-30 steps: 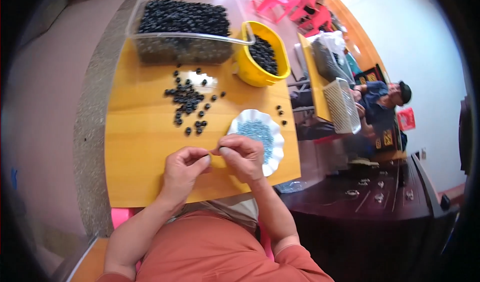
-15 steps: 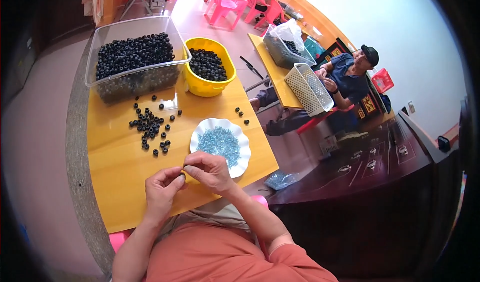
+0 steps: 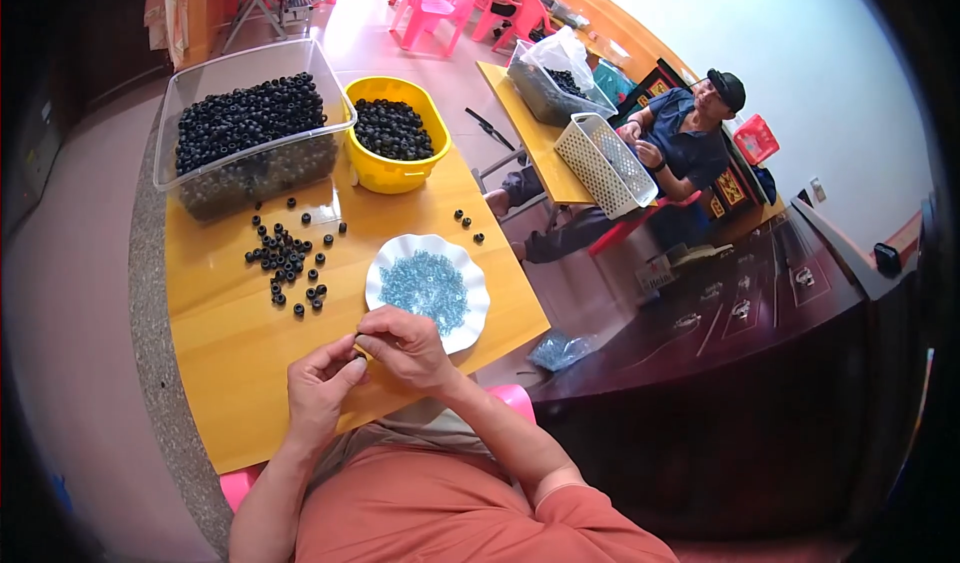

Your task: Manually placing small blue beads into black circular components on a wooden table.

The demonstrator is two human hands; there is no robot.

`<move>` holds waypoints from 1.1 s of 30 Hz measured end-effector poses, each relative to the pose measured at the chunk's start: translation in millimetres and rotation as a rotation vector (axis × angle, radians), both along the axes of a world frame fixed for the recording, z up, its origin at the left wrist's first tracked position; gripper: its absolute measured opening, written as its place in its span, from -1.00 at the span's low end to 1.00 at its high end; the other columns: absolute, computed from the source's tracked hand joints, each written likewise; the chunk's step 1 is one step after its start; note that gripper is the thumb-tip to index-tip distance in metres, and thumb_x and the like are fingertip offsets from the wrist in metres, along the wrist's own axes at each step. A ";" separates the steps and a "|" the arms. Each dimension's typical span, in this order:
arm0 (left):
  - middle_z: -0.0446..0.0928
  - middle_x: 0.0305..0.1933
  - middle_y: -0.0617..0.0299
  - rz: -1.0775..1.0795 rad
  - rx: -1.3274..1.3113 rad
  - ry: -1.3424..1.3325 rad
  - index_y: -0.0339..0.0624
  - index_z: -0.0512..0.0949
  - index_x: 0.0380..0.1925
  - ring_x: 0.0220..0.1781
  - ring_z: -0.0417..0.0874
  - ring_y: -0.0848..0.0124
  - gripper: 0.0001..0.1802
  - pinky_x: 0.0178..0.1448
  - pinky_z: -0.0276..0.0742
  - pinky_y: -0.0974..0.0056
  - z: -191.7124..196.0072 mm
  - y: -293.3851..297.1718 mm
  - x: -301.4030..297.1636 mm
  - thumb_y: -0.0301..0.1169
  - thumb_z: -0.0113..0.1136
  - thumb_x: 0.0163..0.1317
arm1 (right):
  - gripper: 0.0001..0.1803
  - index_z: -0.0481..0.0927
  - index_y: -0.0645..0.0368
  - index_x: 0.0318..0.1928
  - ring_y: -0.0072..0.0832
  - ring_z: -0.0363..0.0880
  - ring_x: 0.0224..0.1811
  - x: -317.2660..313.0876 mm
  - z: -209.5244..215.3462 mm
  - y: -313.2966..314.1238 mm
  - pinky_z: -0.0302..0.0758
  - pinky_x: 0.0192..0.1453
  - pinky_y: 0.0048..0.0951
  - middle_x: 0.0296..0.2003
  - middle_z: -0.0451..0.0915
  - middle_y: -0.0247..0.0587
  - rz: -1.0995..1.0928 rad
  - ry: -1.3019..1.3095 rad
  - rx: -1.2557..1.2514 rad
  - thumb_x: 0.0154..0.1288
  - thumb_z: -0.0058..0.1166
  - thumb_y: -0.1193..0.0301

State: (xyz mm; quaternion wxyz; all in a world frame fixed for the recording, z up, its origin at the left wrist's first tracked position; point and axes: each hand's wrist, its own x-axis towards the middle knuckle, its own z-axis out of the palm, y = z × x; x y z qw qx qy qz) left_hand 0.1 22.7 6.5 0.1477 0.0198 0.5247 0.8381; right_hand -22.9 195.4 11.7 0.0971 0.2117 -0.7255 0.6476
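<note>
Over the near edge of the yellow wooden table, my two hands meet at the fingertips. My left hand is closed in a pinch on a small black ring-shaped piece, mostly covered by the fingers. The fingers of my right hand are pressed together right beside it; what they pinch is too small to make out. Just beyond my right hand lies a white scalloped plate of small clear bluish pieces. Loose black ring-shaped pieces lie scattered farther left.
A clear plastic bin and a yellow tub, both full of black pieces, stand at the far side. At right, another person sits by a table with a white perforated basket. A plastic bag lies on the floor.
The whole view has shifted slightly, so the table and containers appear a little farther left. Both hands keep the same pinched pose close together.
</note>
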 end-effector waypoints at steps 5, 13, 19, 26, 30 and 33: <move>0.62 -0.12 0.23 -0.012 0.035 -0.022 -0.37 0.52 0.11 -0.21 0.65 0.52 -0.60 -0.04 0.67 0.38 2.9 1.0 0.7 -0.57 0.22 0.25 | -0.88 0.59 0.34 -0.19 -0.54 0.57 -0.28 3.3 1.7 -1.2 0.48 -0.26 -0.57 -0.27 0.61 -0.16 -0.065 0.034 0.043 0.24 0.18 0.66; 0.61 -0.17 0.21 -0.017 0.045 -0.033 -0.40 0.53 0.05 -0.24 0.65 0.51 -0.65 -0.09 0.65 0.40 2.6 0.1 1.3 -0.58 0.25 0.25 | -0.88 0.60 0.33 -0.17 -0.61 0.57 -0.31 8.6 0.6 1.2 0.51 -0.26 -0.56 -0.27 0.64 -0.18 -0.124 -0.114 0.103 0.28 0.17 0.62; 0.61 -0.20 0.20 0.030 0.041 -0.070 -0.40 0.54 0.00 -0.25 0.65 0.49 -0.69 -0.09 0.65 0.39 6.0 0.6 -0.4 -0.57 0.24 0.26 | -0.85 0.59 0.34 -0.12 -0.47 0.61 -0.29 3.2 1.6 2.0 0.53 -0.23 -0.52 -0.27 0.63 -0.11 -0.111 0.087 0.133 0.30 0.12 0.64; 0.62 -0.14 0.16 0.019 0.016 -0.055 -0.41 0.54 0.00 -0.20 0.65 0.50 -0.69 -0.07 0.67 0.37 1.8 2.4 -2.1 -0.58 0.23 0.25 | -0.86 0.57 0.32 -0.13 -0.40 0.57 -0.28 6.8 12.2 3.4 0.48 -0.22 -0.49 -0.29 0.58 -0.11 -0.024 0.088 0.216 0.30 0.12 0.64; 0.63 -0.14 0.16 -0.009 0.050 -0.077 -0.41 0.55 -0.02 -0.16 0.65 0.49 -0.71 -0.06 0.67 0.37 0.7 -2.8 1.2 -0.60 0.23 0.25 | -0.91 0.56 0.30 -0.19 -0.49 0.53 -0.32 12.6 17.2 7.4 0.45 -0.25 -0.53 -0.32 0.56 -0.20 0.071 -0.160 0.217 0.31 0.13 0.61; 0.63 -0.15 0.17 -0.014 0.057 -0.104 -0.38 0.56 -0.07 -0.17 0.65 0.49 -0.76 -0.06 0.67 0.36 5.1 -3.4 3.1 -0.60 0.23 0.25 | -0.93 0.56 0.29 -0.20 -0.50 0.53 -0.28 12.1 17.2 10.0 0.44 -0.22 -0.53 -0.32 0.55 -0.24 0.127 -0.118 0.218 0.31 0.11 0.63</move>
